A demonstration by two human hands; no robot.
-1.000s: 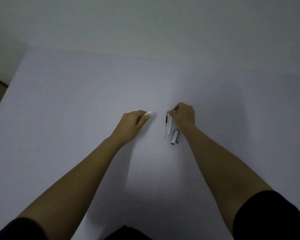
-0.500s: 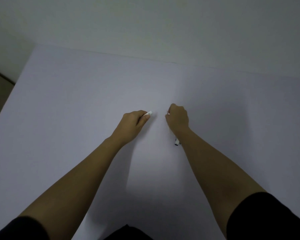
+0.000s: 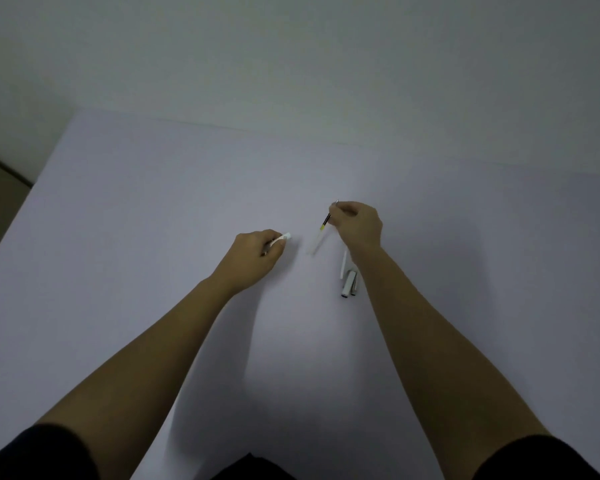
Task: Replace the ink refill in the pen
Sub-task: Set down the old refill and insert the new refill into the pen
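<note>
My right hand [image 3: 357, 225] pinches a thin ink refill [image 3: 321, 233] near its tip end. The refill is dark near the fingers, then yellow, then clear, and it slants down-left just above the table. My left hand [image 3: 257, 252] rests on the table, closed around a white pen barrel [image 3: 284, 237] whose end pokes out past the thumb. A second whitish refill [image 3: 343, 266] lies on the table beside my right wrist. Right below it lie two short pen pieces with dark ends [image 3: 349, 289].
A pale lavender table [image 3: 153, 220] spans the view, its left edge [image 3: 25, 202] dropping to a darker floor. A plain wall rises behind the far edge. My dark sleeves sit at the bottom corners.
My right hand has picked the dark-and-yellow refill off the table and lifted it, moving slightly right. The other refill and pen pieces show again. My left hand has stayed put.
</note>
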